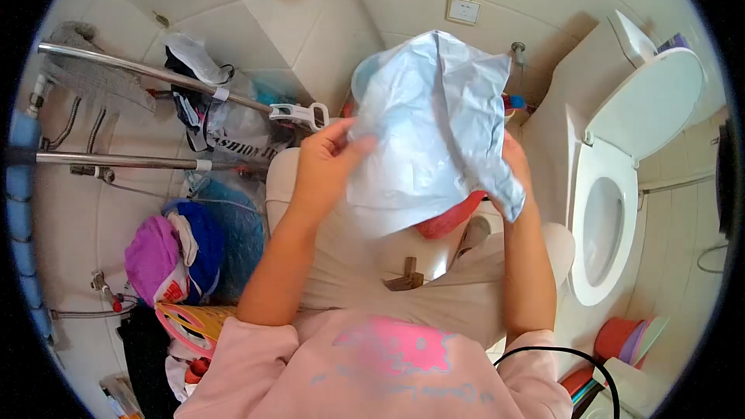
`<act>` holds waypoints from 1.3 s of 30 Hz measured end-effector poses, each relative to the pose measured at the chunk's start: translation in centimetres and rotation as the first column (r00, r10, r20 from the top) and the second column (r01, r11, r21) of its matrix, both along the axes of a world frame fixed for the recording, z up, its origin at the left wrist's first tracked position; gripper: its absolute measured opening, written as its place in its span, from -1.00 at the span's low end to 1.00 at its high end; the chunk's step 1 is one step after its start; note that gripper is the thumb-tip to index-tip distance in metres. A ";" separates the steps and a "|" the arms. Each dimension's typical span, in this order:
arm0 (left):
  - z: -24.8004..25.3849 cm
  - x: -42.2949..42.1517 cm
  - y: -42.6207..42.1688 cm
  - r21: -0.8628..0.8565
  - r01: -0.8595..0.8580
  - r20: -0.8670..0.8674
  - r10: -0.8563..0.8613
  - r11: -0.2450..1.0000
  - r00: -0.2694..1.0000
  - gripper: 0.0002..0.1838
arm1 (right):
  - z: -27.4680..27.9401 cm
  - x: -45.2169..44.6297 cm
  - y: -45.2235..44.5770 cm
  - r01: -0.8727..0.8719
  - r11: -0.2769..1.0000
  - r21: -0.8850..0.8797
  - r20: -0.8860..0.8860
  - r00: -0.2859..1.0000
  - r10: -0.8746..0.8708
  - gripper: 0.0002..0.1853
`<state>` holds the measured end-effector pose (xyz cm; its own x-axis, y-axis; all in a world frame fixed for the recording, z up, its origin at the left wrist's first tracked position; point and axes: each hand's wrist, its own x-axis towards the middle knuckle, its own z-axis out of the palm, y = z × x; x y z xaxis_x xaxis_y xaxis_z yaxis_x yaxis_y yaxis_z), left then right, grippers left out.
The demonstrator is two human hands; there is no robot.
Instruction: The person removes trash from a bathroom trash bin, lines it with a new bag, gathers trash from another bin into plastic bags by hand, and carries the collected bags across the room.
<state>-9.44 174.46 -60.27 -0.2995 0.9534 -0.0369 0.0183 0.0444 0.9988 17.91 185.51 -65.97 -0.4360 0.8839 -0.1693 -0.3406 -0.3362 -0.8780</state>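
Note:
A crumpled pale silver-white plastic bag [427,140] is held up in front of me, above my lap. My left hand [334,163] pinches its left edge between thumb and fingers, slightly smeared by motion. On the other side, my right hand [518,167] grips the bag's right edge, with most of its fingers hidden behind the plastic. Below the bag's lower edge shows a red item [450,217], largely covered, whose kind I cannot make out. Whatever the bag may contain is not visible.
A toilet [601,221] with raised lid stands at the right. Metal rails [147,161] run along the left, with a white clip [299,115] on one. Purple and blue cloths [155,256] lie at the left, near a blue plastic bag [237,225]. Colored tubs [625,340] sit lower right.

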 end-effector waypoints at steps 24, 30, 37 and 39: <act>1.5 -0.1 -2.6 0.101 0.603 -0.940 -0.123 0.791 0.318 -0.72 | -0.3 5.6 3.0 0.364 0.910 -0.196 -0.591 0.697 -0.406 -0.67; 1.7 -0.2 -2.1 0.150 0.520 -0.861 -0.147 0.841 0.487 -0.77 | 0.8 6.9 4.0 0.340 0.938 -0.067 -0.663 0.687 -0.296 -0.66; 1.0 0.0 -0.4 0.093 0.499 -0.549 -0.374 0.861 0.747 -0.43 | 1.3 6.2 2.6 0.135 0.989 0.057 -0.646 0.760 -0.066 -0.64; -0.2 3.3 0.2 0.115 0.437 -0.672 -0.254 0.892 0.695 -0.36 | 0.7 4.5 1.7 -0.036 0.994 0.102 -0.616 0.783 0.091 -0.64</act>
